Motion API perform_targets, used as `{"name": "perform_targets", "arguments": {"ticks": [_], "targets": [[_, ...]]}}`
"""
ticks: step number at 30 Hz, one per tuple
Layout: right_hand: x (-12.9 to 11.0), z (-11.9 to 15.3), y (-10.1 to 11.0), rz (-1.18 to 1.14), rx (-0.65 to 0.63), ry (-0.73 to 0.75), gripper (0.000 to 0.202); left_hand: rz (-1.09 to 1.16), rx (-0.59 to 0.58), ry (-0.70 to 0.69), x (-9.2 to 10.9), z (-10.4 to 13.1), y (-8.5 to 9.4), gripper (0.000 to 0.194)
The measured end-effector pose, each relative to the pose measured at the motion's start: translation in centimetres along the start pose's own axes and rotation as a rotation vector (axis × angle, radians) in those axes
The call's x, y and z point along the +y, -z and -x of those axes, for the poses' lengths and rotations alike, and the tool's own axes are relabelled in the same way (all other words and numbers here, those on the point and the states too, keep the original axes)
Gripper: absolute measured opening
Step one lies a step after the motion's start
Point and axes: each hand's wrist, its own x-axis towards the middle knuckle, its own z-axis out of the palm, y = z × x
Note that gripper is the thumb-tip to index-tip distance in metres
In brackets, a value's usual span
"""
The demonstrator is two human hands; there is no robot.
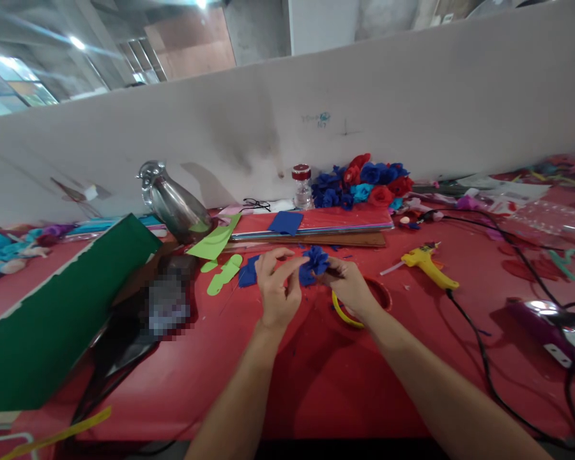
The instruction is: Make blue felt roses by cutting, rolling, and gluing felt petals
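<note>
A blue crepe-paper flower [316, 260] is held up over the red table between my two hands. My right hand [349, 284] pinches it from the right, its fingertips closed at the flower's lower side. From the left, my left hand [280, 281] has thumb and forefinger brought together on the petals' edge, the other fingers curled. Below my right hand lies a yellow-and-red ring-shaped thing [347, 314], partly covered by the wrist. Blue paper pieces [248, 273] lie just beyond my left hand, beside light green paper cut-outs [223, 275].
A yellow glue gun [431, 268] with a black cord lies at right. Behind are stacked paper sheets [335, 222], a red-lidded jar [302, 186] and red and blue paper flowers [381, 182]. A metal jug [175, 201] and green board [71, 313] are at left.
</note>
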Motion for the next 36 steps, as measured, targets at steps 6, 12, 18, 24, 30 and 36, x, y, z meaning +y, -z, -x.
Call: {"name": "perform_targets", "arguments": {"ticks": [6, 12, 18, 24, 30, 36], "targets": [[-0.3, 0.0, 0.0, -0.037, -0.007, 0.081, 0.017, 0.091, 0.001, 0.150, -0.4, 0.1, 0.0, 0.028], [-0.3, -0.1, 0.0, -0.028, -0.049, 0.087, 0.020, 0.414, -0.205, 0.399, -0.8, 0.0, -0.9, 0.022], [0.0, -0.4, 0.2, 0.010, -0.063, 0.064, 0.021, 0.513, -0.294, 0.439, -0.6, 0.0, -1.2, 0.027], [0.1, -0.6, 0.2, 0.025, -0.104, 0.072, 0.020, 0.522, -0.284, 0.460, -0.6, 0.1, -1.1, 0.022], [0.5, -0.8, 0.2, 0.093, -0.090, 0.124, 0.013, 0.495, -0.283, 0.472, -0.6, 0.2, -1.4, 0.016], [0.4, -0.9, 0.2, 0.099, -0.117, 0.162, 0.008, 0.563, -0.253, 0.575, -0.9, 1.2, -2.2, 0.021]]}}
